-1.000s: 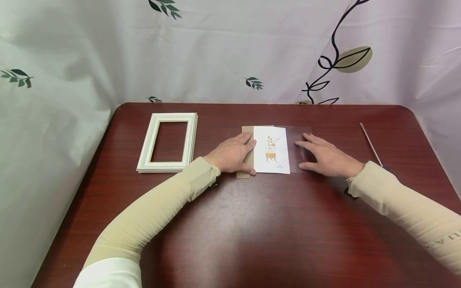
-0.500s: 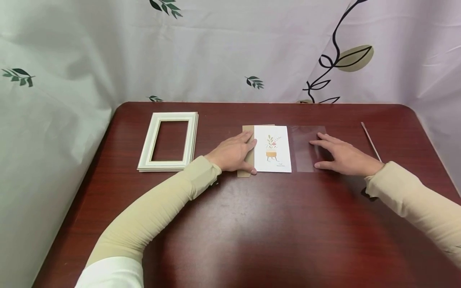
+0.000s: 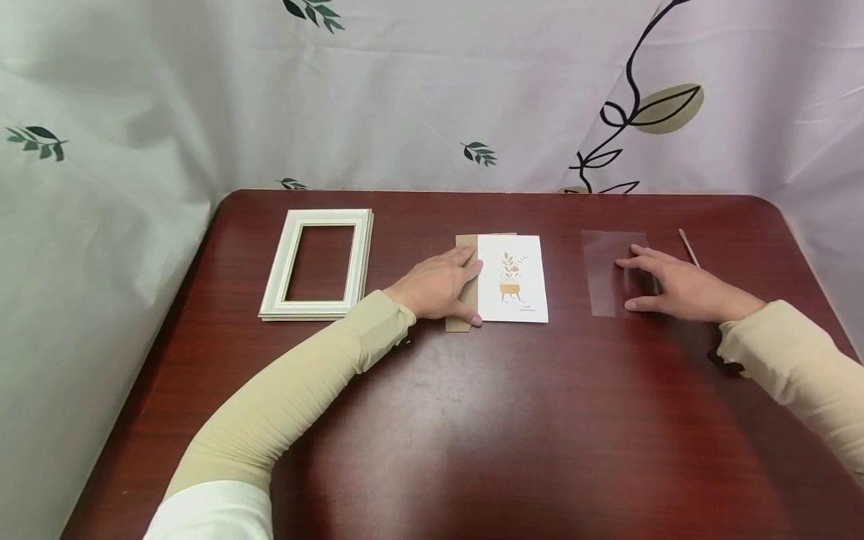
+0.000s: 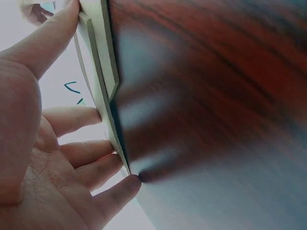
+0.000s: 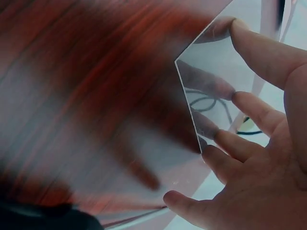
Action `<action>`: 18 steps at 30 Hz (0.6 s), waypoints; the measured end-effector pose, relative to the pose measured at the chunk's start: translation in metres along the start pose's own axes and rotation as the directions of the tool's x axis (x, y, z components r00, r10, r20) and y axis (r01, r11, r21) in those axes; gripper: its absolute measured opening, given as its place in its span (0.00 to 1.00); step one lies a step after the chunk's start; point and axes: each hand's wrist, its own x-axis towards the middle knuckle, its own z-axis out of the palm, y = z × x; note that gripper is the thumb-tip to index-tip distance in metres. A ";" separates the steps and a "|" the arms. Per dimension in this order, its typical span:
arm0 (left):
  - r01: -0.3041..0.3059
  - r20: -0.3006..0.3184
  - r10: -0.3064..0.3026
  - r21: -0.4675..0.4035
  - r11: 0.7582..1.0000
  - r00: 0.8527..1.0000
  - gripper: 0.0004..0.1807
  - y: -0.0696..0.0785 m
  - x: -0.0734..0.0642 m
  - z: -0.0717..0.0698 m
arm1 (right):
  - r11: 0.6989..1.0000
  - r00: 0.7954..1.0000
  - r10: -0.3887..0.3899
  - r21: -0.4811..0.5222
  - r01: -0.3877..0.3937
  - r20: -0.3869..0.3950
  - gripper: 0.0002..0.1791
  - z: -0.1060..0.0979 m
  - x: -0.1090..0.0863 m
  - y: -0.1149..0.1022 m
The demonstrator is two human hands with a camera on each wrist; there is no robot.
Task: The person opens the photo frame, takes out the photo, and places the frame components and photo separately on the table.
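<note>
A white card [image 3: 529,262] printed with a plant in an orange pot lies over a brown backing board [image 3: 466,241], mid-table. My left hand [image 3: 437,289] rests over their left side, fingers spread; in the left wrist view its fingertips meet the edge of the stacked boards [image 4: 99,36]. Off to the right, my right hand [image 3: 685,289] touches a clear sheet [image 3: 599,274] with extended fingers. The right wrist view shows thumb and fingertips on the surface of that clear sheet [image 5: 213,67], near its edge, with their reflections in it.
At the left of the dark red table [image 3: 472,435] lies a white picture frame [image 3: 282,262]. A thin rod [image 3: 688,246], partly hidden behind the right hand, lies at the far right. A patterned curtain [image 3: 405,97] hangs behind the table.
My right hand has slid the clear sheet rightward, out from beside the card, leaving a gap of bare table between them. The left hand has stayed on the card and board.
</note>
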 end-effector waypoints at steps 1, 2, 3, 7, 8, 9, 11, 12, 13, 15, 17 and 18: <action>-0.001 0.000 0.001 -0.001 1.000 1.000 0.58 0.000 0.000 0.000 | 1.000 1.000 -0.003 -0.001 0.003 0.000 0.42 -0.001 -0.001 0.002; -0.002 0.000 0.002 -0.003 1.000 1.000 0.58 0.000 0.000 0.000 | 1.000 1.000 0.003 -0.002 -0.003 0.001 0.42 -0.001 -0.001 0.003; -0.004 -0.002 0.004 -0.002 1.000 1.000 0.58 0.000 0.000 0.000 | 1.000 1.000 0.007 -0.005 -0.007 0.005 0.42 -0.002 -0.001 0.003; -0.002 0.001 0.002 0.001 1.000 1.000 0.58 0.000 -0.001 -0.001 | 1.000 0.999 0.022 -0.010 -0.022 0.026 0.42 -0.004 -0.002 0.004; -0.001 0.004 0.001 0.003 1.000 1.000 0.58 0.000 -0.001 -0.001 | 0.999 0.999 0.029 -0.013 -0.029 0.031 0.42 -0.004 -0.002 0.003; 0.001 0.006 -0.001 0.003 1.000 1.000 0.58 0.000 -0.001 -0.002 | 0.999 0.999 0.032 -0.014 -0.032 0.034 0.42 -0.005 -0.001 0.003; 0.009 0.010 -0.009 0.005 1.000 1.000 0.59 -0.001 -0.001 -0.002 | 0.999 0.999 0.033 -0.024 -0.032 0.039 0.42 -0.005 -0.001 0.003; 0.014 0.012 -0.014 0.005 1.000 1.000 0.58 -0.002 -0.001 -0.003 | 0.999 0.999 0.034 -0.030 -0.033 0.037 0.42 -0.005 0.000 0.002; 0.016 0.012 -0.016 0.006 1.000 1.000 0.58 -0.002 -0.001 -0.003 | 0.999 0.999 0.034 -0.038 -0.033 0.036 0.42 -0.005 0.000 0.001; 0.018 0.012 -0.018 0.009 1.000 1.000 0.58 -0.004 0.000 -0.004 | 0.998 0.999 0.036 -0.053 -0.034 0.038 0.43 -0.006 0.001 0.000; 0.017 0.015 -0.017 0.012 1.000 1.000 0.58 -0.005 -0.001 -0.004 | 0.997 0.999 0.034 -0.064 -0.032 0.037 0.43 -0.007 0.001 -0.001; 0.015 0.016 -0.015 0.011 1.000 1.000 0.58 -0.006 -0.001 -0.005 | 0.998 0.999 0.032 -0.061 -0.030 0.030 0.43 -0.008 0.002 -0.003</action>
